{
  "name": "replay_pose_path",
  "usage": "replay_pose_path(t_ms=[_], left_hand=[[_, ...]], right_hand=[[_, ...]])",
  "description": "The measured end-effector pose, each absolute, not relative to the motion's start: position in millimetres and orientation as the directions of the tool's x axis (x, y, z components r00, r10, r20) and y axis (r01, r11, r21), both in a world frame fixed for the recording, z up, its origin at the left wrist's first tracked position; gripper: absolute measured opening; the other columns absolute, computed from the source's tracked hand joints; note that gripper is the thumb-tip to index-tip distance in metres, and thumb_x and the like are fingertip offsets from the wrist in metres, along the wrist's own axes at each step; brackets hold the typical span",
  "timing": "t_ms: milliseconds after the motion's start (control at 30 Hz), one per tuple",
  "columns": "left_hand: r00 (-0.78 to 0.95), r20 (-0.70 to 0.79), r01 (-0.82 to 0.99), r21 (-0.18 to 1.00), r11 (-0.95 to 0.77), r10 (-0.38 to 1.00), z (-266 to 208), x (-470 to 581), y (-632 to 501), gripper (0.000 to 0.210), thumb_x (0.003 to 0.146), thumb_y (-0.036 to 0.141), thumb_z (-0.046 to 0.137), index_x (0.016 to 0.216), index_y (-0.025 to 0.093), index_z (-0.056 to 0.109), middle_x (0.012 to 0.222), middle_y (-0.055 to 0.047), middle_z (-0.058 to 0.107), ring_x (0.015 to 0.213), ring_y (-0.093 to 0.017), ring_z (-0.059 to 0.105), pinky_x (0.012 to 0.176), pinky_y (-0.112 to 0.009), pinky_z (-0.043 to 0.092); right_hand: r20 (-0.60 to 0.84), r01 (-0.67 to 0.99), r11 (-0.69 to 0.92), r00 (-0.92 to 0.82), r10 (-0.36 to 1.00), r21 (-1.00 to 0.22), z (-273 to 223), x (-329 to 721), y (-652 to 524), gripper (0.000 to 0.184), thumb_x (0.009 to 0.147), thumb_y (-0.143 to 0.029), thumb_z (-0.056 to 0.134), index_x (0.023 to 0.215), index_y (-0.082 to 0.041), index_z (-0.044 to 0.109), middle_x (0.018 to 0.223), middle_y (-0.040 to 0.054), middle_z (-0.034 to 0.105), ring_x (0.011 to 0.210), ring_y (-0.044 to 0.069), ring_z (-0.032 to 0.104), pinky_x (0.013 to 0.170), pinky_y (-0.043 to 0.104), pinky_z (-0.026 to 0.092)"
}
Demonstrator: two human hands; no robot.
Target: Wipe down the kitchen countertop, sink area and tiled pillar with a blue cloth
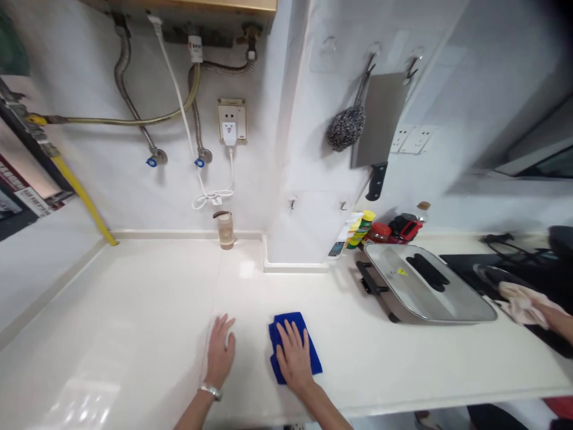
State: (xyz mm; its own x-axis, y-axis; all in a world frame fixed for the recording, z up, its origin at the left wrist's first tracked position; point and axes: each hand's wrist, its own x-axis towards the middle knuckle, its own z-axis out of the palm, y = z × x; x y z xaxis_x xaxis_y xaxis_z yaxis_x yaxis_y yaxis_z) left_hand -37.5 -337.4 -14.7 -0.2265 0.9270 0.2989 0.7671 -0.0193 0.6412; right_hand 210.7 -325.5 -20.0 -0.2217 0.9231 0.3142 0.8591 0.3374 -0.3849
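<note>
The right hand (295,356) lies flat with fingers apart over a folded blue cloth (316,362), covering its middle; the cloth rests on the pale surface (147,310), left of the lidded pan (470,306). The left hand (219,352) is open and holds nothing; whether its underside touches the surface is hard to tell. Both forearms run off the bottom edge. At far right, another person's arm (561,324) is cut off, its hand partly hidden by a light rag (521,303). The pillar (308,233) partly hides some bottles (362,229).
</note>
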Motion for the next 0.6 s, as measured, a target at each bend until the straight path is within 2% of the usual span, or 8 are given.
replay_pose_path(t_ms=[100,167,233,300,433,600], left_hand=[[-0.015,0.325,0.706,0.673,-0.22,0.945,-3.1,9.8,-330.2,0.043,0.097,0.025,0.034,0.132,0.027,0.059,0.146,-0.005,0.056,0.145,-0.021,0.038,0.118,-0.049,0.04],[0.177,0.345,0.648,0.664,-0.373,0.922,4.0,49.9,-324.8,0.045,0.097,0.024,0.033,0.135,0.028,0.057,0.146,-0.004,0.056,0.144,-0.02,0.038,0.118,-0.049,0.041],[0.348,0.352,0.615,0.614,-0.495,0.869,6.6,89.2,-320.1,0.045,0.097,0.025,0.033,0.136,0.028,0.056,0.149,-0.005,0.053,0.146,-0.023,0.036,0.12,-0.054,0.038],[0.452,0.321,0.632,0.543,-0.552,0.832,3.6,121.0,-317.3,0.046,0.096,0.029,0.038,0.14,0.024,0.052,0.154,-0.01,0.045,0.149,-0.03,0.03,0.12,-0.062,0.033],[0.489,0.244,0.731,0.41,-0.546,0.837,-9.5,149.7,-316.8,0.065,0.091,0.041,0.051,0.15,0.018,0.037,0.163,-0.019,0.023,0.15,-0.045,0.013,0.117,-0.074,0.024],[0.515,0.237,0.73,0.381,-0.567,0.824,-14.6,138.5,-323.6,0.07,0.093,0.047,0.048,0.156,0.027,0.023,0.166,-0.014,0.014,0.151,-0.044,0.011,0.118,-0.074,0.021]], right_hand=[[0.426,0.773,0.301,-0.045,0.904,-0.558,-23.3,249.6,-334.7,0.05,0.1,-0.033,0.031,0.146,-0.018,0.042,0.147,0.0125,0.051,0.138,0.024,0.045,0.115,0.049,0.038],[0.46,0.757,0.26,0.06,0.886,-0.599,-29.9,281.7,-345.1,0.047,0.1,-0.035,0.033,0.142,-0.018,0.045,0.142,0.0138,0.054,0.133,0.024,0.05,0.111,0.047,0.043],[0.481,0.79,0.222,0.104,0.871,-0.572,-40.1,310.5,-359.0,0.044,0.1,-0.033,0.034,0.138,-0.018,0.048,0.14,0.0146,0.056,0.13,0.026,0.052,0.11,0.048,0.045],[0.503,0.842,0.183,0.118,0.856,-0.508,-51.6,330.8,-373.8,0.043,0.099,-0.031,0.033,0.135,-0.017,0.051,0.138,0.0154,0.056,0.13,0.028,0.052,0.109,0.05,0.045],[0.505,0.916,0.171,0.039,0.862,-0.362,-67.2,342.7,-391.8,0.045,0.097,-0.024,0.032,0.139,-0.017,0.046,0.142,0.0151,0.053,0.133,0.027,0.049,0.11,0.05,0.045],[0.483,0.951,0.078,0.079,0.872,-0.298,-73.0,339.2,-387.9,0.046,0.092,-0.022,0.034,0.136,-0.016,0.048,0.138,0.015,0.057,0.13,0.027,0.051,0.106,0.047,0.047]])
